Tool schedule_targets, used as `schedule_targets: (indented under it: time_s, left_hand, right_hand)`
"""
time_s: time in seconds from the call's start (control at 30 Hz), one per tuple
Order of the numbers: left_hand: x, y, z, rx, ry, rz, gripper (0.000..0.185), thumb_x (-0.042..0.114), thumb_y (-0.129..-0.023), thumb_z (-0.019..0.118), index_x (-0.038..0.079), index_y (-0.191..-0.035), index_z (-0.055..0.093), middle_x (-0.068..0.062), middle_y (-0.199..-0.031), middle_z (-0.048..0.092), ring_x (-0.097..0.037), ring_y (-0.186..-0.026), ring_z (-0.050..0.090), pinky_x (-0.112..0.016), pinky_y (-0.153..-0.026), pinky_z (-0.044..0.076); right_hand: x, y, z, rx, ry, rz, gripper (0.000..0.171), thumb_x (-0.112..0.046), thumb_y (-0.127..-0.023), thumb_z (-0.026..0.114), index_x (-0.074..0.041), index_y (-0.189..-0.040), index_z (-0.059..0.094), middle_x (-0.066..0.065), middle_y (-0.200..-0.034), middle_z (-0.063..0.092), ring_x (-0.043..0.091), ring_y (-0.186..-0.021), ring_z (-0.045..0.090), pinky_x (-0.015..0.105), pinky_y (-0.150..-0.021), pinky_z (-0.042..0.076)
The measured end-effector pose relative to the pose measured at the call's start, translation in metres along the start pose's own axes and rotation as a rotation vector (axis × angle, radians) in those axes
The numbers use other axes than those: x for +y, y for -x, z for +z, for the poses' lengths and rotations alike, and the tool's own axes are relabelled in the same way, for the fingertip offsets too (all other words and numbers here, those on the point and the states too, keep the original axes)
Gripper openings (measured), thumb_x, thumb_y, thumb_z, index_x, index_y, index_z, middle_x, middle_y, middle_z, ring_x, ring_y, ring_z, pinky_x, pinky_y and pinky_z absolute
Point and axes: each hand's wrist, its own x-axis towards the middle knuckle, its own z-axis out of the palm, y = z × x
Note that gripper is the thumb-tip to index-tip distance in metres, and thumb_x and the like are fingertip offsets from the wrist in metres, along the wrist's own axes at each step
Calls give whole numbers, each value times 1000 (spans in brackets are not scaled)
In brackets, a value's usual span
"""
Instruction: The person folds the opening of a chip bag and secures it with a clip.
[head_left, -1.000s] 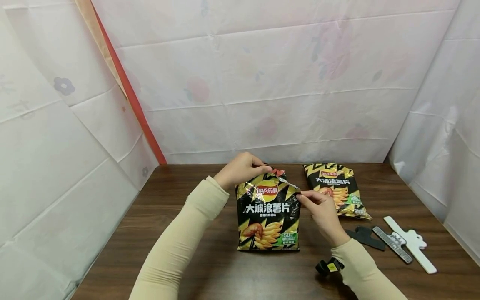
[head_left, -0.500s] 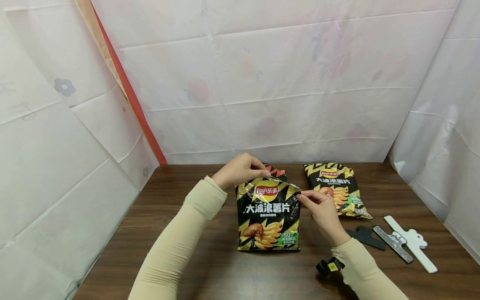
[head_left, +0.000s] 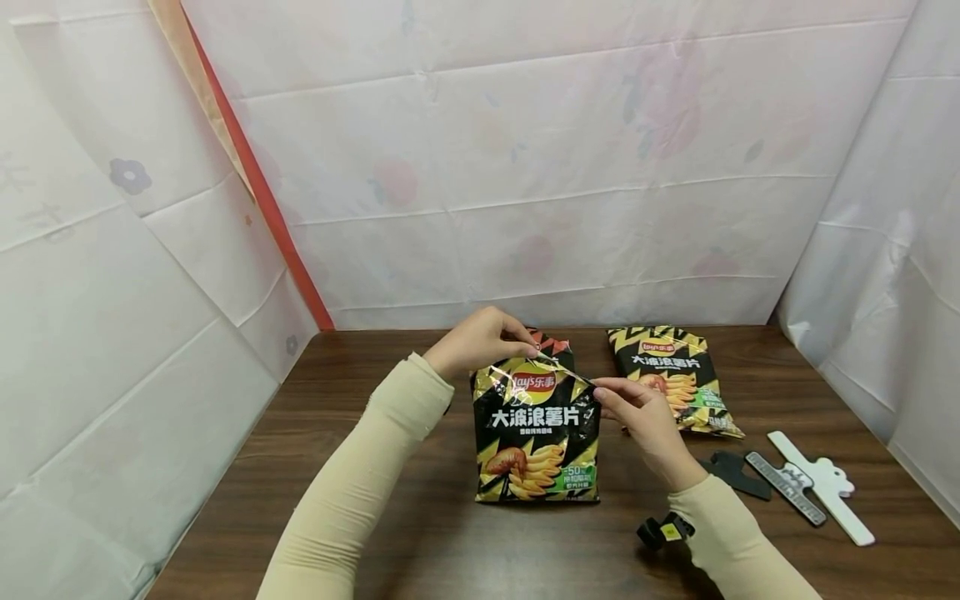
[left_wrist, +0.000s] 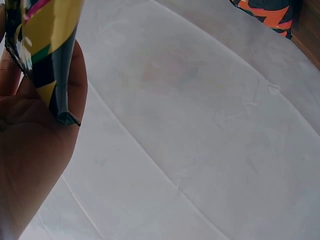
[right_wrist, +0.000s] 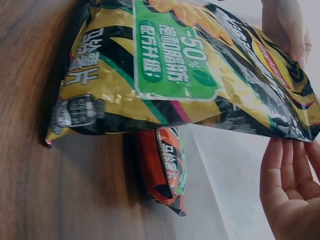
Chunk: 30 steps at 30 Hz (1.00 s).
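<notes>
chip bag (head_left: 537, 429) top edge folded lower

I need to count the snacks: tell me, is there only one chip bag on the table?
No. The upright chip bag held by both hands has a second chip bag lying flat to its right on the table.

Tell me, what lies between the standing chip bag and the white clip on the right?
In the head view, the right hand and a black clip lie between the chip bag and the white clip.
</notes>
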Motion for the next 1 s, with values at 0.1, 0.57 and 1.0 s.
schedule_targets:
  time_s: [0.1, 0.57, 1.0]
  left_hand:
    - [0, 0, 1, 3, 7, -5, 16, 29, -93, 68, 19, -99, 79, 3, -97, 75, -10, -52, 40, -26, -60, 42]
    - [2, -1, 2, 13, 3, -14, 14, 26, -92, 70, 18, -98, 79, 2, -99, 75, -10, -63, 55, -26, -63, 45]
    - [1, 0, 2, 15, 22, -9, 11, 22, -92, 70, 18, -97, 79, 2, -98, 75, -10, -70, 62, -26, -67, 50]
  right_hand:
    - [-4, -2, 1, -13, 0, -4, 42, -31, -101, 56, 3, -126, 63, -6, -119, 66, 0, -99, 66, 28, -84, 57]
    - [-7, -5, 5, -17, 196, -3, 35, -32, -95, 65, -3, -114, 71, -9, -99, 69, 3, -69, 53, 27, -62, 47]
    - [-9, -5, 10, -21, 170, -46, 24, -26, -93, 69, -3, -100, 73, -3, -100, 72, 4, -87, 61, 26, -77, 51]
